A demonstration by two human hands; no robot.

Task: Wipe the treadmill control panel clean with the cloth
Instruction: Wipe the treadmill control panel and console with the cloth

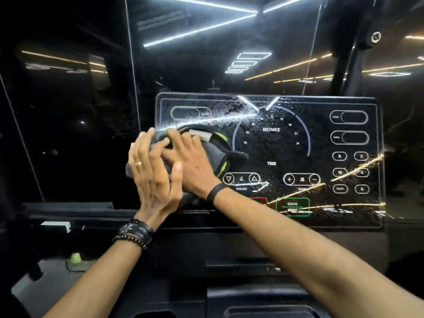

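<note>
- The left hand (151, 173), fingers spread nearly straight, presses flat on the left end of the bunched dark grey cloth with yellow-green trim (215, 154); nothing is gripped, so the cloth could slip sideways.
- The right hand (190, 166), likewise flat and gripping nothing, presses the cloth against the left part of the glossy black treadmill control panel (344, 216).
- Droplets cover the panel's centre; hard pressure near the white-outlined arrow buttons (241, 179) might trigger them.
</note>
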